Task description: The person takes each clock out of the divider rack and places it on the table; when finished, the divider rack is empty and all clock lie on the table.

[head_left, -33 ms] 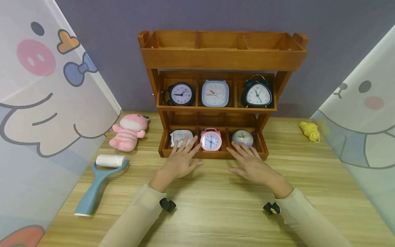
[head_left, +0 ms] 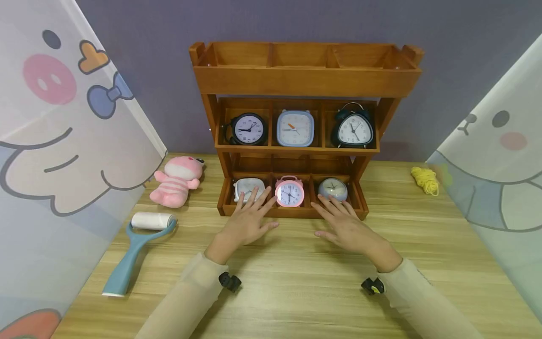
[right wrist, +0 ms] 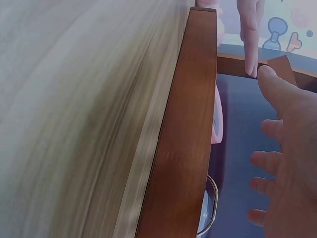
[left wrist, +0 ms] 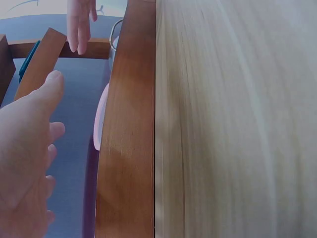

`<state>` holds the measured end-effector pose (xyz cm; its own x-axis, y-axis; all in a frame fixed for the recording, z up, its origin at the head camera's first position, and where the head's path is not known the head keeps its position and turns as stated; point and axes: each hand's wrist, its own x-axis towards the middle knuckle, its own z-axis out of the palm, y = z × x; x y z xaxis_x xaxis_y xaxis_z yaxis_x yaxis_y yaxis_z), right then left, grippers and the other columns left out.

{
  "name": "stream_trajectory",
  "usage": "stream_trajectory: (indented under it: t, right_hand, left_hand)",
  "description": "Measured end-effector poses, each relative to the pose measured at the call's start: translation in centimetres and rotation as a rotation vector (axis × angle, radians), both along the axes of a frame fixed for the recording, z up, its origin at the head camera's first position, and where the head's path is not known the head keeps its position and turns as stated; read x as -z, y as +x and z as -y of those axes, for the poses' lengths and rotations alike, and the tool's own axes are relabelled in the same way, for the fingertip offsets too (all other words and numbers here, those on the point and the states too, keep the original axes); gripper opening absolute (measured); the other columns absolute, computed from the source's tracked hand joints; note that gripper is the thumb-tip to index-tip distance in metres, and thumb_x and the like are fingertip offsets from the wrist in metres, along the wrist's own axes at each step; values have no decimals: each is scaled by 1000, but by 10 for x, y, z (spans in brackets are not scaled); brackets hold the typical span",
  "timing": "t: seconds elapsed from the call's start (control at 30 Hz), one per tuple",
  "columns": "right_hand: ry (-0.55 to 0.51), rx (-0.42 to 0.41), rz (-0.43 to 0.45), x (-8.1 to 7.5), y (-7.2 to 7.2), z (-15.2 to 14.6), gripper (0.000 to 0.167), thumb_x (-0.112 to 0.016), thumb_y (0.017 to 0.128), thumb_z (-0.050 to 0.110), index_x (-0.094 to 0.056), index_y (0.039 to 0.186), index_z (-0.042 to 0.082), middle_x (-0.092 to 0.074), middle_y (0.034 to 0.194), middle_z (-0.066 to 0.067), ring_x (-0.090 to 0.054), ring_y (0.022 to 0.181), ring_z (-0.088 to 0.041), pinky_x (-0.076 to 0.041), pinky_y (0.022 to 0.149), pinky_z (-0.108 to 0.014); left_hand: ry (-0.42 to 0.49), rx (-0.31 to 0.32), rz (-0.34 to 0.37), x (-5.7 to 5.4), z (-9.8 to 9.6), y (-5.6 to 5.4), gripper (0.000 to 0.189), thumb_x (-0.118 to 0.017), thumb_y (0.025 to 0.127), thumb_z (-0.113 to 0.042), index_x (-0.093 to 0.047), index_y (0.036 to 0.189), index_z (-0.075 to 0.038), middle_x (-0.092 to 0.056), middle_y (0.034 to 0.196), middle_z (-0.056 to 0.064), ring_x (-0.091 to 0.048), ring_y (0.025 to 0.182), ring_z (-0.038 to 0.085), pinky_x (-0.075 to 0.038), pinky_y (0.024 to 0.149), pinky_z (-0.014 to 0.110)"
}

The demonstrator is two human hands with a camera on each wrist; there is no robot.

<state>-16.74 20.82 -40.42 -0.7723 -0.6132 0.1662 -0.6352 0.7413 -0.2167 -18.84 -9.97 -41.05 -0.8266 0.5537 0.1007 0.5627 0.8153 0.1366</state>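
Currently, your left hand [head_left: 247, 221] and right hand [head_left: 345, 225] lie flat, fingers spread, holding nothing, on the worktop [head_left: 296, 282] before the wooden rack [head_left: 305, 75]. The pink clock [head_left: 290, 193] stands in its bottom-centre compartment, between your fingertips, within reach.

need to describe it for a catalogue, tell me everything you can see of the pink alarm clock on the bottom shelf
The pink alarm clock is round, with a pink case, a white dial with dark numerals and hands, and a small handle with bells on top. It stands upright, facing forward, in the middle compartment of the wooden shelf's bottom tier. The left hand and right hand hover flat on either side of it; whether the left fingertips touch it cannot be told.
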Motion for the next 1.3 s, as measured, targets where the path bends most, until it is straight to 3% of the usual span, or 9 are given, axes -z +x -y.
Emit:
stream_trajectory:
  t: [0.17,0.33,0.5,0.63,0.8,0.93,1.13,1.3]
  right_hand:
    - [-64,11,-5,1,-1,-4,70,-62,95,39,-35,151,7,-26,155,-20,-22,139,-41,-17,106,-64]
    - [-173,59,-30,0,-10,-8,64,-69,92,26,-42,144,-1,-36,147,-26,-36,130,-46,-29,102,-63]
    - [-261,164,45,0,-27,-16,64,-69,93,22,-40,143,-5,-35,145,-29,-34,130,-49,-31,101,-62]
    - [-301,235,96,3,-44,-22,66,-69,93,24,-38,143,-7,-32,145,-31,-33,129,-50,-31,101,-62]
    - [-326,318,164,4,-65,-28,65,-66,94,28,-39,142,-6,-33,143,-31,-32,129,-50,-29,101,-64]
    - [-316,370,237,3,-77,-30,68,-63,96,34,-36,145,-4,-33,142,-33,-31,129,-51,-28,101,-65]
    - [-304,420,315,4,-87,-30,73,-63,94,38,-34,146,-4,-32,143,-35,-31,129,-52,-28,101,-64]
    - [-337,451,355,6,-92,-26,75,-67,91,34,-33,145,-6,-32,141,-38,-32,128,-52,-29,102,-62]
  left_hand:
    - [40,4,-5,3,3,4,69,-46,99,-53,-29,155,-17,-7,162,7,-4,145,35,-6,111,59]
    - [135,-20,-16,6,14,5,66,-50,100,-47,-34,152,-10,-17,159,13,-16,143,38,-19,110,58]
    - [304,-91,-75,11,32,-1,54,-59,98,-34,-48,142,-3,-36,148,22,-34,134,42,-31,105,56]
    - [461,-188,-80,16,47,-8,48,-63,96,-23,-52,136,2,-42,141,26,-36,130,43,-34,104,54]
    - [642,-318,-45,21,63,-16,45,-62,94,-15,-51,134,4,-43,138,26,-37,128,42,-33,103,54]
    - [733,-395,14,26,72,-23,44,-59,96,-13,-50,135,4,-42,137,25,-38,127,41,-33,103,55]
    - [870,-456,137,34,79,-32,44,-57,96,-8,-48,137,3,-43,136,25,-43,121,41,-38,98,53]
    - [961,-487,186,36,81,-39,42,-54,95,-2,-50,136,5,-43,136,25,-45,120,41,-39,97,50]
